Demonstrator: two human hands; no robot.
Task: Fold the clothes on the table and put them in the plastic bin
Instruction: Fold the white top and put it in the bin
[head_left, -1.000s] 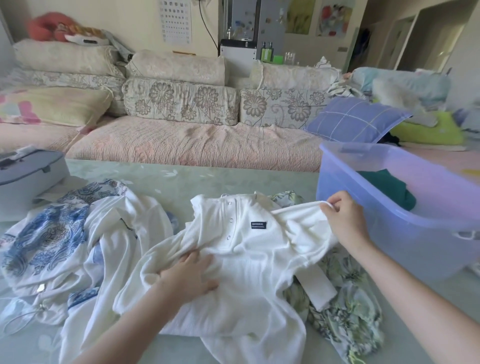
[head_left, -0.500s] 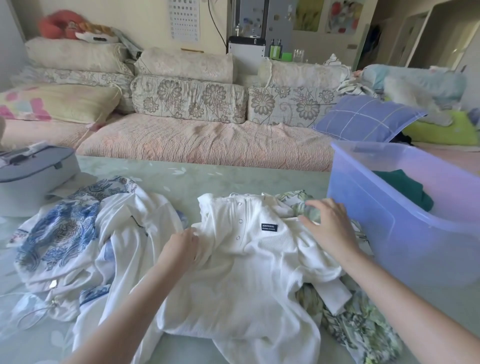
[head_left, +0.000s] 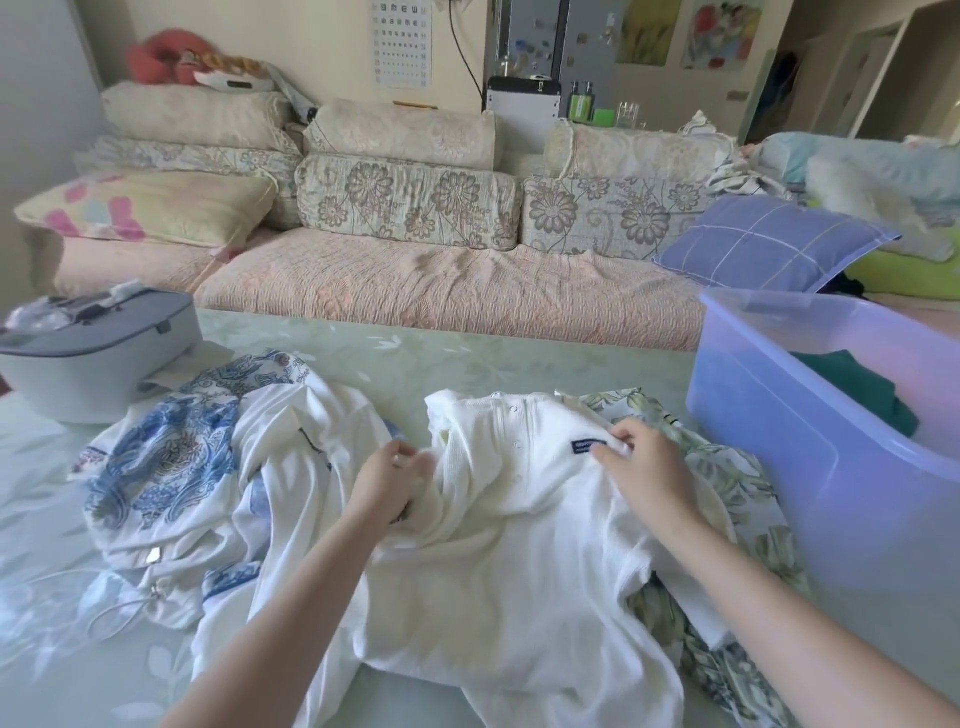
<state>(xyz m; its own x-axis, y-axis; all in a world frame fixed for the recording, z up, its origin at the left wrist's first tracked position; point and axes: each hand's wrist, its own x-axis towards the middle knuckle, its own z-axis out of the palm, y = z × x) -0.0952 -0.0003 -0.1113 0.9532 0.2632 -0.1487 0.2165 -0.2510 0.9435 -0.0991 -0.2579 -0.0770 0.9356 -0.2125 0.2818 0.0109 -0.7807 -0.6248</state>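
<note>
A white button-front shirt (head_left: 519, 561) with a small dark label lies spread in the middle of the pale green table (head_left: 467, 364). My left hand (head_left: 387, 480) grips a bunch of its fabric at the left shoulder. My right hand (head_left: 641, 470) pinches the cloth beside the label on the right chest. A blue-and-white patterned garment (head_left: 156, 467) lies heaped to the left. Under the shirt's right side lies a green leaf-print garment (head_left: 727, 483). The translucent purple plastic bin (head_left: 810, 441) stands at the right with a dark green item (head_left: 857, 384) inside.
A grey lidded box (head_left: 93, 358) sits at the table's left edge. A white drawstring cord (head_left: 119, 608) trails from the left heap. Beyond the table runs a sofa (head_left: 441, 291) with floral cushions and a blue checked pillow (head_left: 769, 244).
My left hand slid from the shirt's belly up to its left shoulder and bunched the fabric. My right hand brought the right sleeve inward over the chest, near the label.
</note>
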